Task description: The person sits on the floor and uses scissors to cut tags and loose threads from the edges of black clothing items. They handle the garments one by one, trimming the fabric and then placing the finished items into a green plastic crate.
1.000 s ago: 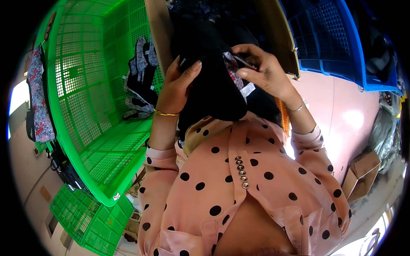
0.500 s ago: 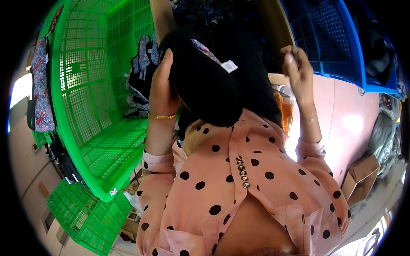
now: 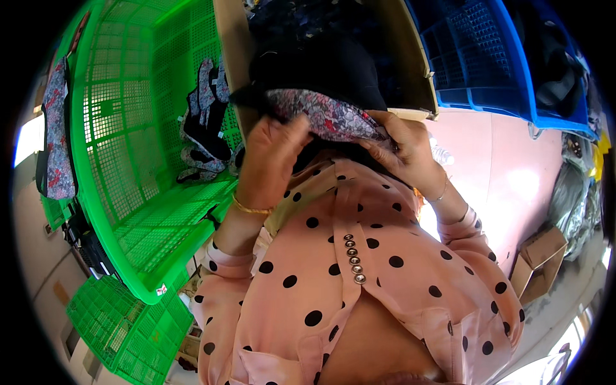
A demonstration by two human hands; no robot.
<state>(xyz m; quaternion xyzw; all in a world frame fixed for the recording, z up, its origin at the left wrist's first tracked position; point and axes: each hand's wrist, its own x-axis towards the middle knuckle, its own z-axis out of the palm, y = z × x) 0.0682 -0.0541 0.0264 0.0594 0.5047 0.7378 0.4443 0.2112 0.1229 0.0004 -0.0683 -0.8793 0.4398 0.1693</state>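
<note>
R grip [image 3: 414, 147] pinches the floral cloth pc [image 3: 327, 115] at its R end, prob. to keep it spread; L grip [image 3: 273, 157] is at the other end, blurred, can't tell if grasping. Pc lies btwn both, nr black fabric [image 3: 343, 67]. L of grip: green crate [image 3: 144, 282] w/ floral/black pcs [image 3: 205, 86]. Beyond: cardboard box [image 3: 230, 58], dark bits [image 3: 301, 22] inside. R: blue crate [image 3: 524, 96], contents unclear.

Cloth [image 3: 324, 114] between my left hand [image 3: 271, 160] and right hand [image 3: 410, 149]; box [image 3: 230, 51] beyond it. Left of box: crate [image 3: 96, 205], fabrics [image 3: 204, 131] inside. Right of box: basket [image 3: 529, 96]. Carton [image 3: 539, 262] off to my right, second crate [image 3: 122, 328] at my left.
</note>
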